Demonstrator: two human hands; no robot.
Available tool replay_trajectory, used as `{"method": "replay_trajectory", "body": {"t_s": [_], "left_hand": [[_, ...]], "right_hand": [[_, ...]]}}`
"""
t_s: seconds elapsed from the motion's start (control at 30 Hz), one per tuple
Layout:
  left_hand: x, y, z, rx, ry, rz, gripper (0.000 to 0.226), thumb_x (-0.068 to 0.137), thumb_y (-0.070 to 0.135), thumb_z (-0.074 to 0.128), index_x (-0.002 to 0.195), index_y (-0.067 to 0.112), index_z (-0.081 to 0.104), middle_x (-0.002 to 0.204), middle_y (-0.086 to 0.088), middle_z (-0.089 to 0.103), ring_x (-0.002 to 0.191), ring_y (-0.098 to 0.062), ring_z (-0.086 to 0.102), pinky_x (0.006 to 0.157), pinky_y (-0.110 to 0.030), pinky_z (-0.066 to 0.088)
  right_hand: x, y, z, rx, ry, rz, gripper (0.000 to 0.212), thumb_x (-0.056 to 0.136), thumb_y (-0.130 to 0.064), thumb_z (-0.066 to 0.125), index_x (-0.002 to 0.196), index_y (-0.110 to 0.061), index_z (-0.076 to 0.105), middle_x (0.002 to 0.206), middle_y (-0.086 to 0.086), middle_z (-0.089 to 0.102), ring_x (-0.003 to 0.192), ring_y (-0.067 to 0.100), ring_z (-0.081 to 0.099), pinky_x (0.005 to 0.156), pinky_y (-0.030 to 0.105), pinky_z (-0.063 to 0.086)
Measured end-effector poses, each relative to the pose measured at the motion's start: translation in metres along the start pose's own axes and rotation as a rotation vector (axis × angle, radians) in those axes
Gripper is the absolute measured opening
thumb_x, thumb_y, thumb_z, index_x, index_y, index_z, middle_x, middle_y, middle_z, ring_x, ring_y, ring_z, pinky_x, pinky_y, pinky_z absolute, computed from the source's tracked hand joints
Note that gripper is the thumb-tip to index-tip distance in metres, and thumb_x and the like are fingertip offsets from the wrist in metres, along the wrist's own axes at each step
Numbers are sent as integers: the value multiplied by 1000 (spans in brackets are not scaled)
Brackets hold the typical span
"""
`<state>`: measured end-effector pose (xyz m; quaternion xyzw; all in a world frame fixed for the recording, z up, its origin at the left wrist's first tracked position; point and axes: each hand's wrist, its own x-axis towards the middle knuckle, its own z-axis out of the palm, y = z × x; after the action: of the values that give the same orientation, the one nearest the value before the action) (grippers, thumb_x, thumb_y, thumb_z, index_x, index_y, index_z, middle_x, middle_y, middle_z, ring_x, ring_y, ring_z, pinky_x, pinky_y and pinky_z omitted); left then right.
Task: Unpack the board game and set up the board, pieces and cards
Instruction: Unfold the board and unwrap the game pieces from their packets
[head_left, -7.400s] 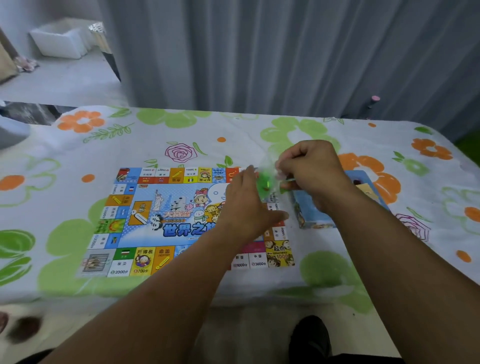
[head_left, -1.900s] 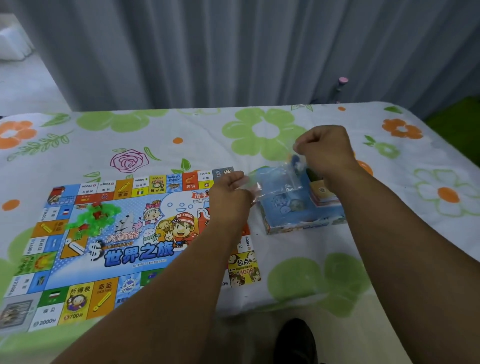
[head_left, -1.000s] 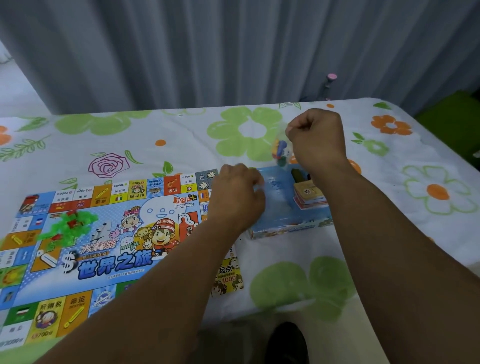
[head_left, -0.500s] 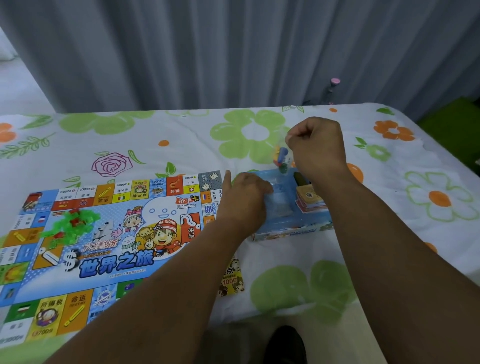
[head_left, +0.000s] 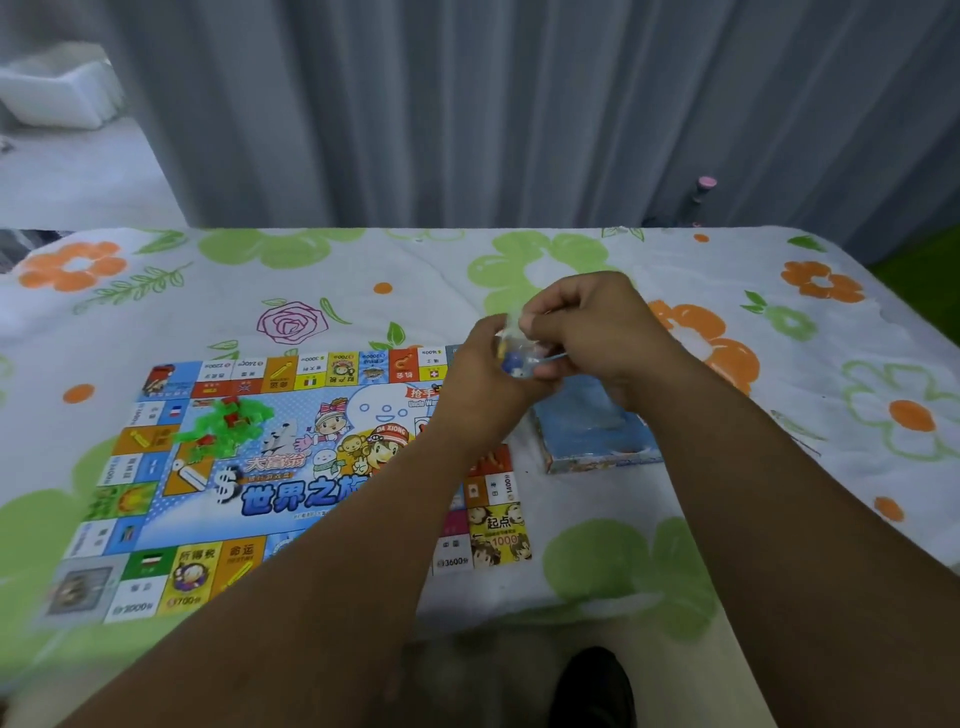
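Pinching small clear bag (head_left: 505, 339) of pieces (head_left: 512, 362) with left grip (head_left: 480, 376) and right grip (head_left: 597, 332), both clamped, above board (head_left: 311, 467) edge beside box (head_left: 592, 439). Risks splitting under a hard tug, scattering pieces off the surface (head_left: 779, 467).

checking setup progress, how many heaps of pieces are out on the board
1: a heap of green and red pieces on the left part of the board. The left hand and right hand pinch a small clear bag of more; arms may hide others.
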<state>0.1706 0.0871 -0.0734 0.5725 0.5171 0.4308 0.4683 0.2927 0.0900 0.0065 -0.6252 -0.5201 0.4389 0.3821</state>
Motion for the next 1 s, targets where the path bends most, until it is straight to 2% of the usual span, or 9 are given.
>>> {"method": "replay_trajectory", "body": {"t_s": [0.1,0.2,0.3,0.37,0.53,0.7,0.8,0.9,1.0], "left_hand": [[-11,-2,-26,127,2,2,38,77,10,83,110,13,64,95,-2,71,84,-17,68,73,-32,57],[-25,0,-58,292,-68,-7,27,80,8,80,101,12,62,80,2,62,65,-3,58,55,-15,44],[-41,-7,-93,482,-188,-91,35,80,8,78,111,11,62,84,1,62,75,-18,60,64,-26,48],[-50,-12,-112,561,-242,-132,40,79,11,81,114,14,62,86,2,62,75,-17,60,67,-29,50],[-69,-17,-135,819,-400,-144,47,81,21,80,124,18,61,107,2,64,90,-15,57,72,-24,42],[-75,-22,-136,968,-490,-151,54,86,15,73,137,18,54,129,-7,63,109,-24,61,89,-32,52],[-72,-20,-134,989,-470,-102,53,87,9,70,137,18,54,124,-5,65,98,-17,59,80,-27,47],[-69,-18,-131,1028,-465,-60,42,85,3,69,123,17,59,118,-5,65,95,-18,56,78,-28,48],[-68,-20,-128,1067,-483,-35,37,84,3,68,118,17,62,112,-4,67,91,-18,58,75,-28,48]], "right_hand": [[-8,2,16,-20,21,6,14,91,-3,69,97,10,65,68,13,60,52,16,58,51,31,60],[-13,17,40,-143,5,14,14,93,-12,70,92,1,64,66,11,64,51,20,65,53,38,61],[-21,30,69,-263,-64,25,19,92,-18,70,79,-11,58,70,13,71,57,27,71,60,45,62],[-27,38,83,-255,-143,87,20,94,-18,69,78,-10,58,71,16,69,56,26,69,60,44,60],[-39,53,100,-297,-316,293,22,94,-7,64,73,-4,58,62,15,50,44,22,48,47,27,43],[-46,63,113,-238,-401,438,22,99,-10,60,101,11,66,71,16,61,53,19,58,50,27,54],[-47,68,117,-283,-402,418,23,100,-7,56,106,14,64,77,20,64,58,22,63,59,33,59],[-44,67,115,-416,-404,334,15,95,1,58,109,4,63,91,25,68,66,27,66,64,38,60],[-41,70,110,-654,-499,114,48,81,-1,73,123,-15,54,111,14,62,87,27,66,72,44,62]]}}
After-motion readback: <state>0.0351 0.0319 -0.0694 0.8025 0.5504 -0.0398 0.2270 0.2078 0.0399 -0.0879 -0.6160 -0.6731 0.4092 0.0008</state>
